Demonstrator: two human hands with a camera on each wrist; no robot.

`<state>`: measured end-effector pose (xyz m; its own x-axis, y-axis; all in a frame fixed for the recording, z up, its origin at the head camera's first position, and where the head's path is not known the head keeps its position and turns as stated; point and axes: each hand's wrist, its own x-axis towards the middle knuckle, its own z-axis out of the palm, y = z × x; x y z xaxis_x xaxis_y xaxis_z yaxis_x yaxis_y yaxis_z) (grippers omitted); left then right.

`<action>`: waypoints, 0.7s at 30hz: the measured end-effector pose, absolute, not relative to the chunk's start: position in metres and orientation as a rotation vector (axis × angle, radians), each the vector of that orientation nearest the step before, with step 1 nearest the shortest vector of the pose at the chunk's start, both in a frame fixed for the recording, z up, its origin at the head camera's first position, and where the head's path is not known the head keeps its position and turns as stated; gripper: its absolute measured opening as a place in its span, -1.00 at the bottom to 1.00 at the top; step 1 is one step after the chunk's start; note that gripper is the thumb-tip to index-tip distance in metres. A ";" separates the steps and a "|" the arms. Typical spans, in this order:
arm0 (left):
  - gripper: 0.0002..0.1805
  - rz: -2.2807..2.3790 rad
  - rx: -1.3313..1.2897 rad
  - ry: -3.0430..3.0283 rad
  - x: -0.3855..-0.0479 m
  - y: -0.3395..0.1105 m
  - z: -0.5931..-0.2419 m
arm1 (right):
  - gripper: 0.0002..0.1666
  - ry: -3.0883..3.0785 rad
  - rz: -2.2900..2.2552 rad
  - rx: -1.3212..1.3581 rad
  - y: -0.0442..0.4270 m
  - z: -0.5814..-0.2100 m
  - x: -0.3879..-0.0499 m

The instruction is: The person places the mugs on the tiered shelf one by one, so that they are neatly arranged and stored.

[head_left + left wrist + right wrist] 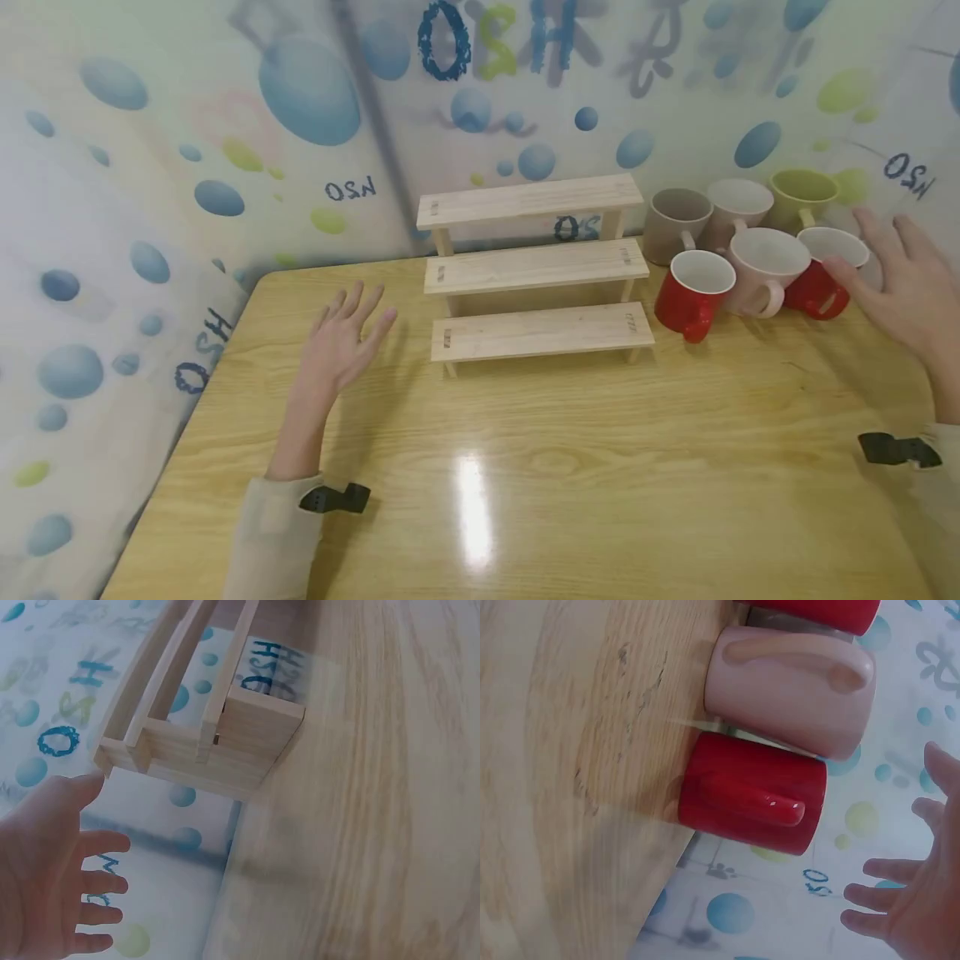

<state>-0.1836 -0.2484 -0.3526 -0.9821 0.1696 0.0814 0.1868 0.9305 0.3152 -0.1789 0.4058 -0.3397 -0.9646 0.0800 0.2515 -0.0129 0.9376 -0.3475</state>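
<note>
My left hand (335, 342) hovers over the table to the left of a three-step wooden rack (542, 332), its fingers spread and holding nothing. My right hand (911, 287) is held in the air at the far right, fingers extended, beside a group of mugs. Closest to it is a red mug (819, 287) with a white inside, also seen as a red mug (754, 793) in the right wrist view. Left of that stand a pink mug (761, 262) and another red mug (686, 302). Behind them are a grey-brown mug (667, 237), a pale pink mug (720, 223) and a yellow-green mug (791, 218).
The wooden table (570, 467) runs up against a fabric backdrop (480, 133) printed with bubbles and letters, which also covers the left side. The rack stands near the back edge, with the mugs close to its right end. Black straps (335, 498) circle both sleeves.
</note>
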 end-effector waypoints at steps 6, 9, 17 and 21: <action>-0.15 -0.669 -0.281 -2.994 -0.190 -0.239 -0.361 | 0.02 -2.756 0.635 -0.085 0.417 -0.347 -0.177; -0.14 -0.751 -0.278 -2.986 -0.192 -0.234 -0.365 | -0.02 -2.696 0.713 -0.083 0.421 -0.351 -0.175; -0.14 -1.011 -0.287 -2.975 -0.196 -0.224 -0.372 | -0.03 -2.639 0.891 -0.220 0.492 -0.418 -0.211; -0.20 -1.127 -0.282 -2.956 -0.198 -0.219 -0.376 | -0.06 -2.664 0.932 -0.326 0.516 -0.441 -0.221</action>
